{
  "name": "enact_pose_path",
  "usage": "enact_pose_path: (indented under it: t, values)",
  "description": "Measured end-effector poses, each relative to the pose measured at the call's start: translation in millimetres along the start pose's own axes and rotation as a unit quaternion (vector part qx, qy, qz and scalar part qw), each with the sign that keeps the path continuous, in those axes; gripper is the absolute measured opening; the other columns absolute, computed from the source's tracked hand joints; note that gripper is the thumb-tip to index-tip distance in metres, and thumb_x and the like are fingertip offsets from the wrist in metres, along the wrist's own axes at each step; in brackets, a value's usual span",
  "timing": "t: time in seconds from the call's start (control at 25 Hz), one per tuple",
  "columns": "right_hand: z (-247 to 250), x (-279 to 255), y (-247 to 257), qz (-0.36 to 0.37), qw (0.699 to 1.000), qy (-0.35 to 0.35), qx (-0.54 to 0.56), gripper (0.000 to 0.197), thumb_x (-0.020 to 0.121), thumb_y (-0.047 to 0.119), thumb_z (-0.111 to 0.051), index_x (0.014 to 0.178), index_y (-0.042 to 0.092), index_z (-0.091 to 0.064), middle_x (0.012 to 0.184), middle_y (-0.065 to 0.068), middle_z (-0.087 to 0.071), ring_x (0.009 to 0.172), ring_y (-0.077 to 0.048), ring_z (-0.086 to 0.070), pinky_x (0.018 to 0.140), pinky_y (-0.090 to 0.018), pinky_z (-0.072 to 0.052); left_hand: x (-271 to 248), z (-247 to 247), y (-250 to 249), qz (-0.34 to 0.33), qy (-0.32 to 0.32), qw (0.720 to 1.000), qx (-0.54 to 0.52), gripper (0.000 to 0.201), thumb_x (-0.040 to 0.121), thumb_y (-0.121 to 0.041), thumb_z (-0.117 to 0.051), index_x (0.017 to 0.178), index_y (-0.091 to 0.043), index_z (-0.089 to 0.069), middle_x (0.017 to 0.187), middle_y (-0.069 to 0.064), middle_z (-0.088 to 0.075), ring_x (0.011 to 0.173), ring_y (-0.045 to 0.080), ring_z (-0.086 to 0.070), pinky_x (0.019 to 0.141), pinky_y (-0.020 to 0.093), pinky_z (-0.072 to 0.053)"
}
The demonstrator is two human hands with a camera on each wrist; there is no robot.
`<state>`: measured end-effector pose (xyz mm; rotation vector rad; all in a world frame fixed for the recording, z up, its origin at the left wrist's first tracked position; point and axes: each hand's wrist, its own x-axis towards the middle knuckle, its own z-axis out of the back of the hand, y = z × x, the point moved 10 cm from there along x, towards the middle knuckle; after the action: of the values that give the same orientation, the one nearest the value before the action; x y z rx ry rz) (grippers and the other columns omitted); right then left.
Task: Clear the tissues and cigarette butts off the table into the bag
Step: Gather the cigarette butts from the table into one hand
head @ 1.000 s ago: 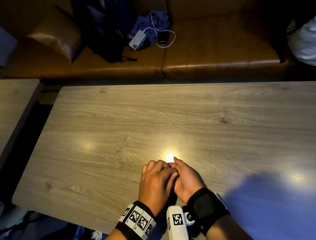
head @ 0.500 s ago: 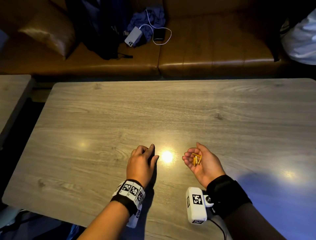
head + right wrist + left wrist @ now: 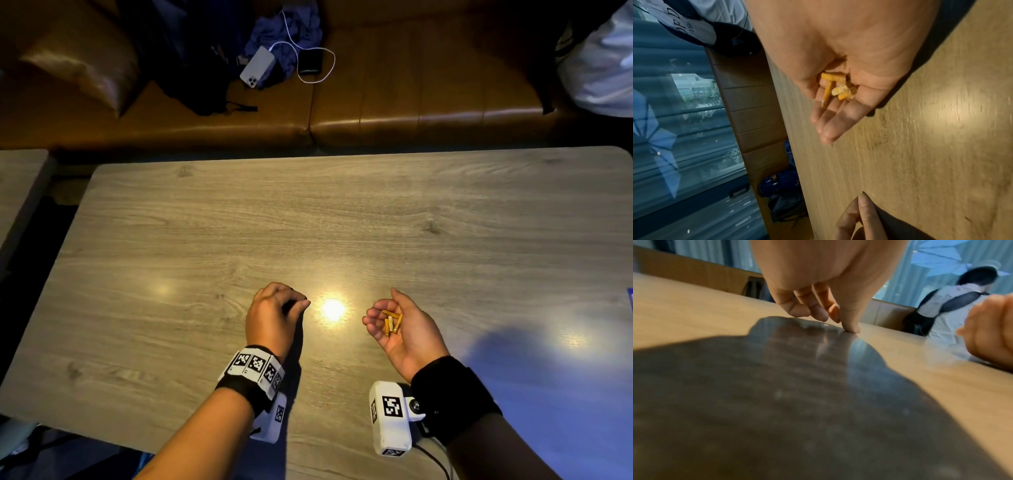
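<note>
Several orange cigarette butts [image 3: 390,322] lie in the upturned palm of my right hand [image 3: 382,308], low over the wooden table [image 3: 342,222] near its front edge. The right wrist view shows the butts [image 3: 836,87] at the base of the right hand's [image 3: 834,113] nearly straight fingers. My left hand [image 3: 289,298] rests palm down a little to the left, fingers loosely curled and holding nothing. In the left wrist view the left hand's [image 3: 830,318] thumb tip touches the tabletop. I see no tissue and no bag in any view.
A brown leather sofa [image 3: 411,113] runs along the table's far edge, with a phone [image 3: 257,66], a white cable, blue cloth and a dark bag [image 3: 191,68] on it. A second table [image 3: 17,192] stands at the left. A person in white [image 3: 603,61] sits far right.
A second ago both hands were together, the left fingers at the right palm. The left hand has moved left onto the table, and the right hand has turned palm up with the butts.
</note>
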<state>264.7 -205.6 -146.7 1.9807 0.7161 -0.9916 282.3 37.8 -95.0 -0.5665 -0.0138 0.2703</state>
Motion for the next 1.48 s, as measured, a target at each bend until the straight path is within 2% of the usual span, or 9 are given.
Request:
enact_pose_path:
  t: [0.32, 0.52, 0.68, 0.84, 0.96, 1.04, 1.16, 1.28, 1.48]
  values:
    - [-1.0, 0.0, -2.6, -0.001, 1.000, 0.006, -0.017, 0.039, 0.099, 0.034, -0.052, 0.080, 0.003, -0.066, 0.067, -0.012, -0.069, 0.062, -0.023, -0.069, 0.054, -0.027, -0.056, 11.3, -12.0, -13.8, -0.018, 0.042, 0.991, 0.122, 0.009, 0.090, -0.032, -0.064, 0.086, -0.025, -0.068, 0.089, -0.008, -0.066, 0.089, 0.016, -0.058, 0.079, 0.036, -0.048]
    - [-10.5, -4.9, -19.7, -0.042, 0.997, 0.038, -0.047, 0.043, 0.099, 0.036, -0.053, 0.091, -0.004, -0.069, 0.082, -0.021, -0.071, 0.077, -0.031, -0.073, 0.061, -0.031, -0.060, -14.9, 5.8, 22.1, 0.139, -0.005, 0.975, -0.171, 0.013, 0.091, -0.023, -0.064, 0.079, -0.026, -0.065, 0.082, -0.002, -0.067, 0.082, 0.018, -0.065, 0.075, 0.032, -0.050]
    - [-44.5, -28.3, -62.4, -0.116, 0.987, 0.081, -0.071, 0.047, 0.101, 0.034, -0.051, 0.106, -0.010, -0.064, 0.089, -0.024, -0.070, 0.086, -0.033, -0.070, 0.079, -0.039, -0.061, -70.0, 27.4, -32.4, 0.058, 0.018, 0.979, -0.195, 0.013, 0.089, -0.020, -0.066, 0.081, -0.030, -0.064, 0.085, -0.010, -0.063, 0.088, 0.012, -0.060, 0.080, 0.032, -0.049]
    - [-70.1, -43.3, -92.3, -0.152, 0.985, 0.073, -0.038, 0.030, 0.100, 0.029, -0.053, 0.098, 0.001, -0.062, 0.077, -0.012, -0.060, 0.071, -0.021, -0.061, 0.065, -0.031, -0.053, -101.2, 35.8, -71.7, -0.043, 0.027, 0.999, 0.009, 0.008, 0.089, -0.037, -0.061, 0.090, -0.034, -0.068, 0.102, -0.020, -0.057, 0.103, 0.005, -0.047, 0.088, 0.028, -0.037]
    - [-76.0, -51.9, -92.2, -0.149, 0.986, 0.051, -0.062, 0.029, 0.098, 0.030, -0.056, 0.084, 0.006, -0.063, 0.071, -0.012, -0.062, 0.068, -0.023, -0.062, 0.064, -0.031, -0.052, -112.3, 55.3, -78.4, -0.065, 0.022, 0.997, 0.029, 0.014, 0.089, -0.041, -0.061, 0.099, -0.039, -0.070, 0.115, -0.021, -0.057, 0.111, 0.005, -0.046, 0.092, 0.029, -0.035]
    - [-87.0, -63.0, -87.4, -0.138, 0.983, 0.052, -0.111, 0.033, 0.096, 0.031, -0.059, 0.071, 0.009, -0.059, 0.062, -0.009, -0.059, 0.057, -0.021, -0.059, 0.059, -0.032, -0.049, -120.9, 73.4, -80.6, -0.065, 0.012, 0.998, 0.009, 0.011, 0.085, -0.043, -0.066, 0.093, -0.038, -0.071, 0.115, -0.024, -0.056, 0.112, 0.003, -0.047, 0.093, 0.029, -0.037]
    - [-117.1, -81.1, -85.5, -0.106, 0.971, 0.079, -0.198, 0.038, 0.096, 0.033, -0.057, 0.068, 0.007, -0.059, 0.061, -0.011, -0.057, 0.049, -0.020, -0.051, 0.050, -0.030, -0.045, -131.2, 109.5, -59.5, -0.002, -0.039, 0.997, -0.066, 0.014, 0.080, -0.048, -0.071, 0.081, -0.034, -0.071, 0.105, -0.025, -0.058, 0.107, 0.006, -0.053, 0.089, 0.028, -0.040]
    - [-154.9, -103.9, -105.9, -0.099, 0.950, 0.116, -0.272, 0.038, 0.096, 0.034, -0.056, 0.075, 0.003, -0.063, 0.064, -0.014, -0.058, 0.051, -0.020, -0.053, 0.049, -0.029, -0.047, -158.8, 161.2, -19.2, 0.047, -0.140, 0.978, -0.147, 0.008, 0.086, -0.037, -0.067, 0.087, -0.032, -0.072, 0.097, -0.021, -0.062, 0.099, 0.008, -0.059, 0.083, 0.024, -0.046]
    - [-207.6, -145.5, -186.7, -0.136, 0.901, 0.149, -0.384, 0.037, 0.099, 0.034, -0.054, 0.084, 0.001, -0.061, 0.066, -0.016, -0.060, 0.054, -0.023, -0.058, 0.055, -0.032, -0.053, -245.2, 211.4, 115.9, 0.201, -0.174, 0.951, -0.161, 0.011, 0.088, -0.038, -0.061, 0.081, -0.031, -0.067, 0.081, -0.020, -0.063, 0.083, 0.004, -0.061, 0.075, 0.018, -0.047]
